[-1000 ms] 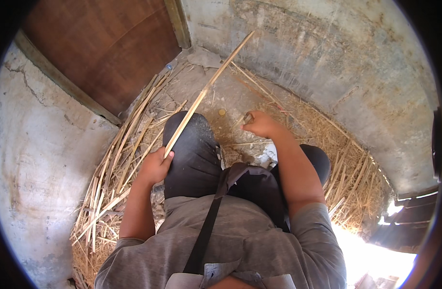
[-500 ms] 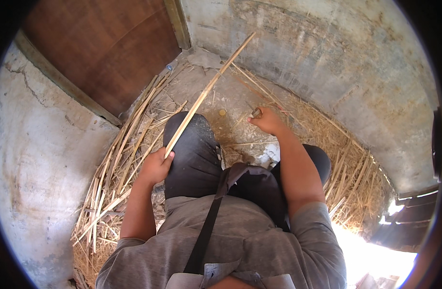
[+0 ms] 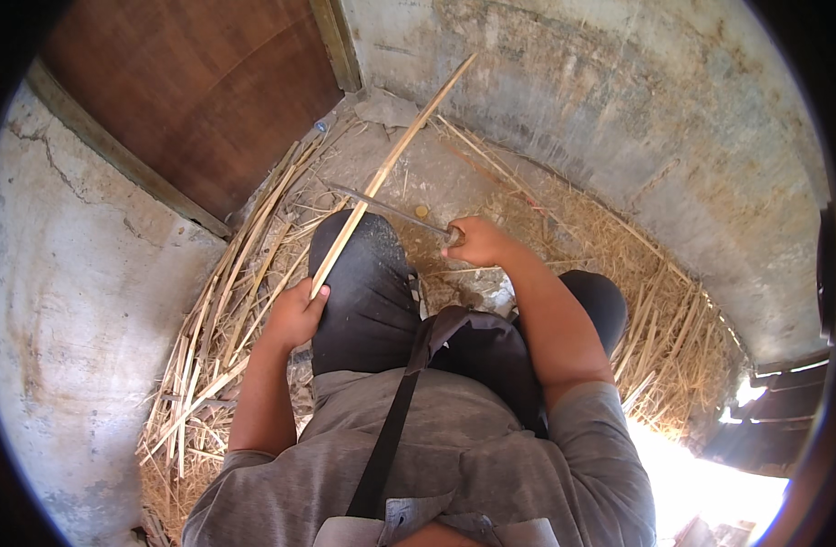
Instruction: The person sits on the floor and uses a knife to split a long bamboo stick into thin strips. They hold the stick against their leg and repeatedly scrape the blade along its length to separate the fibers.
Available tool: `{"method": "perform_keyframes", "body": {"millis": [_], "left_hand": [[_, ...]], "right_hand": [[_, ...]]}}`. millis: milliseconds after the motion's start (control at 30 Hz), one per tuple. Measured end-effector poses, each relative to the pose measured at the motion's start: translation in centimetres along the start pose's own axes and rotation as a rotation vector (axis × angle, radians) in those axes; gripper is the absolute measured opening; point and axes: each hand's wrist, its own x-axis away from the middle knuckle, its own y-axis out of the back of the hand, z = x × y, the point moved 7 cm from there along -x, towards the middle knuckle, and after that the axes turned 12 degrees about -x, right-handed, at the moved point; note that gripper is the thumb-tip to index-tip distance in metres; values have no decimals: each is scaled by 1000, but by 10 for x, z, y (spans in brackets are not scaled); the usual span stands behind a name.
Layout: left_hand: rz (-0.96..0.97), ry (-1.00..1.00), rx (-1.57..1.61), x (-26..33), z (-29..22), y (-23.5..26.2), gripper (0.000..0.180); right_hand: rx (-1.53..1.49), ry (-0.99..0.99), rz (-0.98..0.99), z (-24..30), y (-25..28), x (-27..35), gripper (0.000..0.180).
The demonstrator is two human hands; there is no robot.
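My left hand (image 3: 296, 313) is closed round the near end of a long, pale split strip, which looks like bamboo (image 3: 381, 173). The strip slants up and away to the right, passing over my left knee. In my right hand (image 3: 477, 242) is the handle of a knife with a long, thin, dark blade (image 3: 395, 211). The blade points left and crosses the strip just beyond the knee, its tip showing on the strip's far side. Whether the edge bites into the strip I cannot tell.
Many cut strips (image 3: 240, 264) lie heaped along the left wall. Shavings and straw-like scraps (image 3: 673, 310) pile up at the right. A brown door panel (image 3: 199, 91) stands at the back left, and a stained wall (image 3: 619, 100) closes the back right. A dark strap crosses my lap.
My right hand has come a little left and nearer, and the knife blade has swung into view across the strip. The left hand stays put, while the strip's far end has shifted slightly left.
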Motion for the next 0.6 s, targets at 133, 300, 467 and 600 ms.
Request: {"method": "perform_keyframes", "body": {"millis": [133,300,467,600], "left_hand": [[-3,-16,-8,-2,3,-1,39],[5,0,13,-2,5,-3,39],[5,-1,18,-2,5,-4,39],[-7,-9,46,-2,7,-6,40]], "right_hand": [[-2,-13,9,0,4,2,52],[-10,4,-3,-3,-1,1,53],[-22,-14,18,-7,-5,0,54],[-17,-15,38,-7,-8,-1,55]]}}
